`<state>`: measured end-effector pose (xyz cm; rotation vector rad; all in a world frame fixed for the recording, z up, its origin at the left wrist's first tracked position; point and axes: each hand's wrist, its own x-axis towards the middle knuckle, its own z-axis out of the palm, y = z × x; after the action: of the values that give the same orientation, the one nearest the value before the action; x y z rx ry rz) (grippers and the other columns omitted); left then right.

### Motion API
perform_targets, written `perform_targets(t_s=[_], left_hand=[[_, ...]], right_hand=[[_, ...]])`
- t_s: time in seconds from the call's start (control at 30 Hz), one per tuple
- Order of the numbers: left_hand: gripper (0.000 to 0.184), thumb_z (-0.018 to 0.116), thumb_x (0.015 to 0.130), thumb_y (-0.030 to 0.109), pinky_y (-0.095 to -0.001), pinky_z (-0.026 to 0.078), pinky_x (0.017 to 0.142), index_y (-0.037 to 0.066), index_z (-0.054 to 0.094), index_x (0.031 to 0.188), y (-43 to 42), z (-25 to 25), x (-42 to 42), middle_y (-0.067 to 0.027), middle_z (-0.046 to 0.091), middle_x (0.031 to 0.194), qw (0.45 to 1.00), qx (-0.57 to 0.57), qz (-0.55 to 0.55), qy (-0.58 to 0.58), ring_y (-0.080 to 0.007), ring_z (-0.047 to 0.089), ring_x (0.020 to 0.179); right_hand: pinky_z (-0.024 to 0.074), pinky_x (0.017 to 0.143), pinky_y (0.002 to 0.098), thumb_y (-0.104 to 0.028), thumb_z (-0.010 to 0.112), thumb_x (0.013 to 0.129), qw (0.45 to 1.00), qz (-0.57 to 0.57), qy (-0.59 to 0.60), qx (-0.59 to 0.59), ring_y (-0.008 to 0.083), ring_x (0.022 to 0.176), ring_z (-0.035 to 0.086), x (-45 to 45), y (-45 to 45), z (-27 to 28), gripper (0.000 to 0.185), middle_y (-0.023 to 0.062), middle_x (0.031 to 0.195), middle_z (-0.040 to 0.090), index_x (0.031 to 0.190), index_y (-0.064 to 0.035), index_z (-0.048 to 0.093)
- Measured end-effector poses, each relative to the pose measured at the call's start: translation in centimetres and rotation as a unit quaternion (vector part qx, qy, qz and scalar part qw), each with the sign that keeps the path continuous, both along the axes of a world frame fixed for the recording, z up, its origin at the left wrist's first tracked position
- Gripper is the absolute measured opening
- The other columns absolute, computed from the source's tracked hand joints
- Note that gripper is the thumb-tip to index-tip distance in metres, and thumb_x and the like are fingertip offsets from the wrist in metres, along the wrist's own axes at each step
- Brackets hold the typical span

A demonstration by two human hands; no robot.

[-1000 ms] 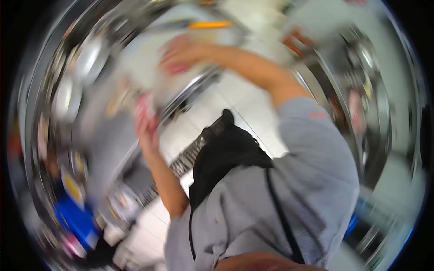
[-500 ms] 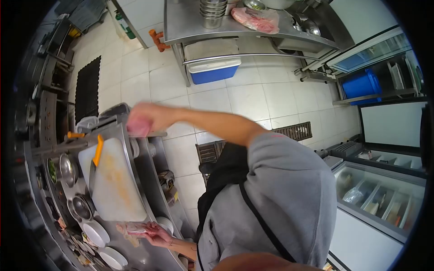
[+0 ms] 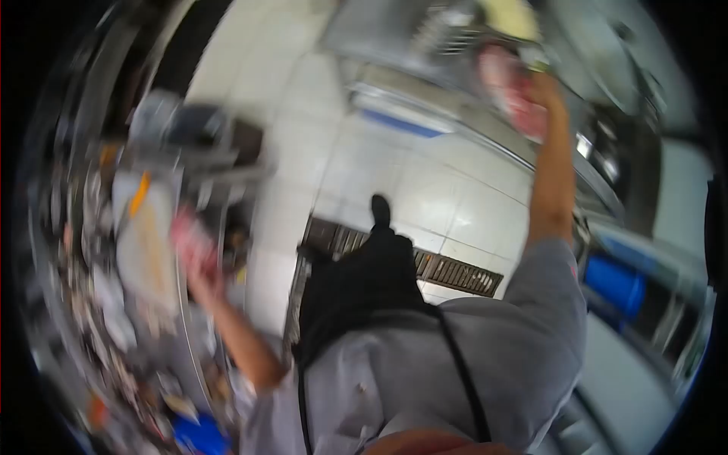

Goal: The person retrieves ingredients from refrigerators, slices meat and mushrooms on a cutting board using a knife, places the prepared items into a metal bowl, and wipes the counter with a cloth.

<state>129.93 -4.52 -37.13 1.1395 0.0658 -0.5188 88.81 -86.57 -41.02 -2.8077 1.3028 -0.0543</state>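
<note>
My left hand point(image 3: 201, 269), blurred, is closed around a piece of red and whitish raw meat point(image 3: 191, 231); it may be in plastic. It is beside the right edge of the white cutting board point(image 3: 144, 262), where an orange-handled knife point(image 3: 139, 194) lies. My right arm stretches out to the steel table at the back. There my right hand point(image 3: 543, 89) is at the clear plastic bag of raw meat point(image 3: 500, 72), seemingly touching it. Motion smears the right fingers, so their grip is unclear.
Stacked metal containers point(image 3: 447, 34) stand on the back steel table point(image 3: 371, 34), beside the bag. A blue-and-white cooler point(image 3: 402, 114) is under it. A floor drain grate point(image 3: 455, 271) crosses the tiles near my feet. A blue bin point(image 3: 614, 284) stands at right.
My body and view have turned toward the back table. My right hand has swung from the cutting board's far end over to the bagged meat. My left hand has lifted the meat off the counter.
</note>
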Motion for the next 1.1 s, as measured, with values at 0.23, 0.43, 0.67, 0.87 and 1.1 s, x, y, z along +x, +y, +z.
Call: perform_targets(t_s=[0.23, 0.43, 0.67, 0.87, 1.1], left_hand=[[0.061, 0.072, 0.082, -0.002, -0.0344, 0.057, 0.084, -0.003, 0.046, 0.137, -29.4, 4.5, -6.8, -0.0133, 0.063, 0.121, 0.931, 0.026, -0.360, -0.050, -0.0194, 0.065, 0.103], [0.049, 0.066, 0.087, -0.003, -0.0300, 0.058, 0.078, -0.004, 0.050, 0.134, -42.1, 6.7, -11.2, -0.0124, 0.065, 0.117, 0.839, 0.012, -0.533, -0.108, -0.0160, 0.066, 0.098], [0.025, 0.075, 0.083, 0.004, -0.0183, 0.038, 0.046, 0.001, 0.063, 0.105, -50.9, 9.7, -20.1, -0.0009, 0.067, 0.079, 0.752, 0.112, -0.556, -0.337, -0.0038, 0.052, 0.057], [0.032, 0.074, 0.086, 0.014, -0.0219, 0.044, 0.054, 0.003, 0.060, 0.113, -47.4, 5.6, -17.7, -0.0072, 0.069, 0.101, 0.818, 0.050, -0.541, -0.190, -0.0078, 0.059, 0.073], [0.030, 0.070, 0.089, 0.022, -0.0264, 0.048, 0.059, 0.004, 0.059, 0.111, -32.2, -2.2, 2.2, -0.0023, 0.063, 0.084, 0.973, 0.149, -0.143, -0.098, -0.0094, 0.056, 0.066]], right_hand=[[0.0528, 0.076, 0.0289, -0.013, 0.060, 0.095, 0.725, 0.200, -0.408, 0.517, 0.0133, 0.097, 0.058, 16.3, 28.5, 7.7, 0.034, 0.0015, 0.117, 0.062, 0.129, -0.0082, 0.059], [0.0482, 0.094, 0.0337, -0.005, 0.065, 0.087, 0.513, 0.112, -0.559, 0.641, 0.0186, 0.111, 0.058, 9.5, 25.9, 4.2, 0.050, 0.0081, 0.122, 0.059, 0.134, -0.0064, 0.051], [0.0556, 0.061, 0.0391, -0.009, 0.066, 0.081, 0.163, 0.034, -0.727, 0.666, 0.0245, 0.087, 0.066, 2.6, 27.6, -1.2, 0.046, 0.0112, 0.113, 0.063, 0.124, -0.0066, 0.053], [0.0536, 0.089, 0.0433, -0.022, 0.058, 0.092, 0.357, -0.170, -0.750, 0.530, 0.0240, 0.123, 0.053, -5.9, 30.6, -8.1, 0.040, 0.0085, 0.135, 0.056, 0.129, -0.0065, 0.055], [0.0556, 0.071, 0.0301, 0.002, 0.053, 0.084, 0.361, -0.190, -0.700, 0.587, 0.0240, 0.095, 0.063, -8.9, 32.9, -12.1, 0.038, 0.0144, 0.135, 0.054, 0.121, -0.0083, 0.054]])
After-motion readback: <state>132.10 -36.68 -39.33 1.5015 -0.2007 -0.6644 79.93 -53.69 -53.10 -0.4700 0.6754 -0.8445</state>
